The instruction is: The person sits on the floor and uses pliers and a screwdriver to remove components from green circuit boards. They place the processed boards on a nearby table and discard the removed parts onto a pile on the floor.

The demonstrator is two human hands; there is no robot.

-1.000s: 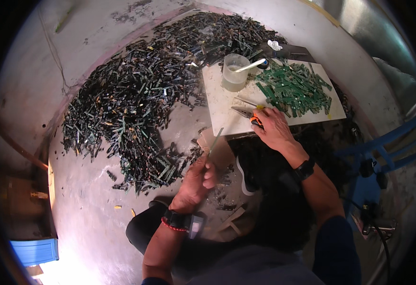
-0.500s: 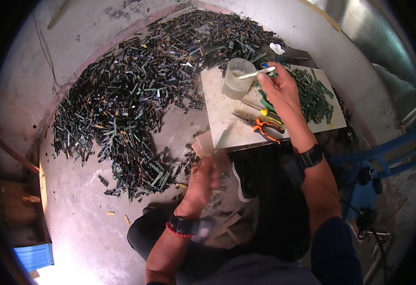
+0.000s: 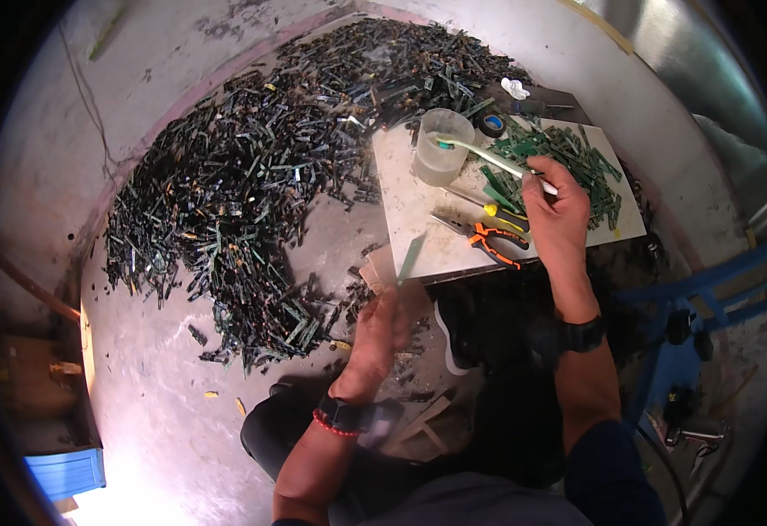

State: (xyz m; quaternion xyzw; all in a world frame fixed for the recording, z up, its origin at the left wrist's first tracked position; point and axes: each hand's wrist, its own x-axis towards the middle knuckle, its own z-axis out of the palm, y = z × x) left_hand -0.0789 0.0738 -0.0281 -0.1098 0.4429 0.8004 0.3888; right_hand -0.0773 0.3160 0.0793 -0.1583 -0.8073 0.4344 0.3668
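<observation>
My right hand [image 3: 561,210] pinches the handle of a pale toothbrush [image 3: 499,161]. The brush's head, with green bristles, is at the mouth of a translucent plastic cup [image 3: 437,167] that holds some cloudy liquid. Lower down, my left hand [image 3: 373,337] is closed on a thin green strip [image 3: 411,257], which looks like circuit board and sticks up past the fingers. The cup stands on a white board [image 3: 401,210]. Beside it lie a yellow-and-black screwdriver [image 3: 499,212], orange-and-black pliers [image 3: 487,241] and a heap of green strips [image 3: 589,171].
A large pile of dark strips [image 3: 217,202] spreads over the floor at left and behind the board. A tape roll [image 3: 492,124] and crumpled white tissue [image 3: 516,88] lie near the board's far edge. A blue stool [image 3: 664,364] stands at right.
My right hand has moved right and toward me, sliding the toothbrush so that its head shows at the cup. The tape roll is now uncovered. My left hand barely moves.
</observation>
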